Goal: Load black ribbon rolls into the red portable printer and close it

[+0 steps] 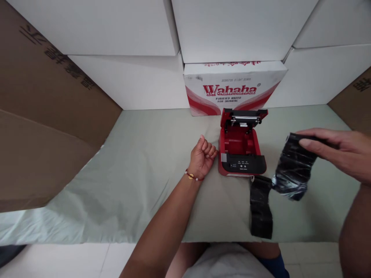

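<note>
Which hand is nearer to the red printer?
Left. The left hand, fingers curled, is close beside the left side of the red printer; the right hand is farther off to its right, holding a black film.

Red device shell [257, 144]: looks like smooth plastic, low sheen. Its front panel [246, 165]: black, plastic-looking, matt to satin. Bar in the raised lid [246, 118]: bright, metallic-looking. Upper black strip [294, 164]: thin, film-like, glossy, wrinkled, with pale streaks of reflected light. Lower black strip [261, 208]: similar film, rippled, duller shine. Table cover [130, 173]: pale green cloth, matt, softly creased. Printed carton [236, 106]: paper-faced cardboard, smooth. White boxes [121, 31]: smooth, matt board. Brown panel [43, 135]: plain cardboard, matt. Bracelet [191, 176]: cord-like, with a shiny gold-toned disc.
</note>
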Available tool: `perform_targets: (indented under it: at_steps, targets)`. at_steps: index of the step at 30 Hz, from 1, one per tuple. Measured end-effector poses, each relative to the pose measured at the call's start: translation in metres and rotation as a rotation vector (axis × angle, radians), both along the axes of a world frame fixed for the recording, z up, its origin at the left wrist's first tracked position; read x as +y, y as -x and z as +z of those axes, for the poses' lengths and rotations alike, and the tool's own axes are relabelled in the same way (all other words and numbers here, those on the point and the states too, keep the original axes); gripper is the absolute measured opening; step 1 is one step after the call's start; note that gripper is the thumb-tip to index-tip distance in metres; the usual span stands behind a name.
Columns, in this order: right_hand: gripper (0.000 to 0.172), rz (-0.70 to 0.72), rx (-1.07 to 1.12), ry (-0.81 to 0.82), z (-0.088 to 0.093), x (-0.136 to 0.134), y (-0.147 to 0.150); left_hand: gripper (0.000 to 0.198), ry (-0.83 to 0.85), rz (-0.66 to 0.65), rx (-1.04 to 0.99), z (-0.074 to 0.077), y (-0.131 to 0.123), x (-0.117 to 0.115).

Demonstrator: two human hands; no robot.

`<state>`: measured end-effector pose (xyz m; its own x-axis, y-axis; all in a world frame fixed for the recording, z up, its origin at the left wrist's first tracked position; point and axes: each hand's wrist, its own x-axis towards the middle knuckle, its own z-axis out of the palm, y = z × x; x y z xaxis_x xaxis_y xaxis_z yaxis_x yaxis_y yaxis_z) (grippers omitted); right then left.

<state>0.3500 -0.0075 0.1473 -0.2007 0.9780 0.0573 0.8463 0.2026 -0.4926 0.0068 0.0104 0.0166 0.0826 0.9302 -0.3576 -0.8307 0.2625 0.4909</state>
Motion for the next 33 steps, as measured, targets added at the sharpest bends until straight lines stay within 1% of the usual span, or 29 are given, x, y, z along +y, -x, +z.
perform_targets:
  at_steps: [2, 3, 4, 5, 7, 9, 10, 11, 13, 14, 16, 19, 21, 22, 23, 25, 26, 27, 28, 29, 30, 31, 33]
  targets:
    - [0.054, 0.006, 0.025, 0.175, -0.029, 0.006, -0.031, 0.065, 0.016, 0.003, 0.016, 0.001, -0.001, 0.000]
    - [0.051, 0.004, 0.021, 0.210, -0.044, 0.007, -0.041, 0.061, 0.024, 0.003, 0.022, 0.001, -0.001, 0.000]
    - [0.049, -0.003, -0.009, 0.207, -0.059, 0.006, -0.047, 0.056, 0.030, 0.001, 0.029, 0.001, -0.001, 0.001]
    - [0.047, -0.021, -0.057, 0.162, -0.073, 0.001, -0.048, 0.050, 0.035, -0.002, 0.035, 0.001, -0.001, 0.001]
    - [0.044, -0.107, -0.178, -0.023, -0.091, -0.015, -0.040, 0.037, 0.039, -0.011, 0.046, 0.001, -0.001, 0.002]
    - [0.040, -0.174, -0.213, -0.217, -0.097, -0.038, -0.019, 0.024, 0.036, -0.018, 0.048, 0.000, 0.000, 0.003]
    - [0.038, -0.162, -0.175, -0.265, -0.097, -0.050, -0.006, 0.019, 0.029, -0.015, 0.046, -0.001, 0.000, 0.003]
    - [0.035, -0.101, -0.108, -0.263, -0.096, -0.060, 0.007, 0.018, 0.020, -0.010, 0.045, -0.001, 0.000, 0.003]
    - [0.033, 0.051, -0.014, -0.140, -0.095, -0.076, 0.031, 0.021, -0.004, -0.010, 0.057, -0.001, 0.000, 0.002]
    - [0.035, 0.105, 0.003, -0.060, -0.097, -0.080, 0.040, 0.023, -0.016, -0.018, 0.069, -0.001, 0.000, 0.002]
    - [0.040, 0.142, -0.018, 0.069, -0.103, -0.082, 0.052, 0.024, -0.030, -0.040, 0.096, -0.001, 0.000, 0.001]
    - [0.044, 0.169, -0.069, 0.166, -0.111, -0.081, 0.056, 0.023, -0.038, -0.046, 0.116, -0.001, -0.001, 0.000]
    - [0.045, 0.211, -0.095, 0.210, -0.106, -0.081, 0.054, 0.022, -0.039, -0.039, 0.118, -0.002, -0.002, 0.000]
    - [0.043, 0.245, -0.094, 0.235, -0.098, -0.083, 0.052, 0.022, -0.039, -0.037, 0.119, -0.002, -0.002, 0.000]
    - [0.041, 0.290, -0.077, 0.260, -0.086, -0.084, 0.050, 0.022, -0.039, -0.037, 0.119, -0.002, -0.002, 0.000]
    - [0.036, 0.403, -0.004, 0.280, -0.054, -0.084, 0.045, 0.022, -0.042, -0.041, 0.121, -0.003, -0.002, 0.000]
    - [0.035, 0.449, 0.046, 0.261, -0.036, -0.082, 0.043, 0.022, -0.045, -0.043, 0.122, -0.004, -0.002, 0.000]
    - [0.034, 0.462, 0.081, 0.190, -0.018, -0.078, 0.043, 0.022, -0.049, -0.043, 0.123, -0.004, -0.002, 0.000]
    - [0.034, 0.449, 0.097, 0.107, -0.003, -0.071, 0.045, 0.021, -0.053, -0.043, 0.124, -0.004, -0.002, 0.000]
    - [0.034, 0.410, 0.101, 0.034, 0.008, -0.061, 0.050, 0.021, -0.056, -0.041, 0.126, -0.005, -0.002, 0.000]
    - [0.035, 0.368, 0.090, -0.016, 0.014, -0.050, 0.058, 0.021, -0.058, -0.040, 0.128, -0.005, -0.003, 0.000]
    - [0.038, 0.322, 0.054, -0.039, 0.016, -0.037, 0.068, 0.021, -0.060, -0.040, 0.130, -0.005, -0.003, 0.000]
    - [0.040, 0.263, -0.058, -0.121, 0.007, -0.010, 0.092, 0.021, -0.062, -0.041, 0.133, -0.005, -0.003, 0.000]
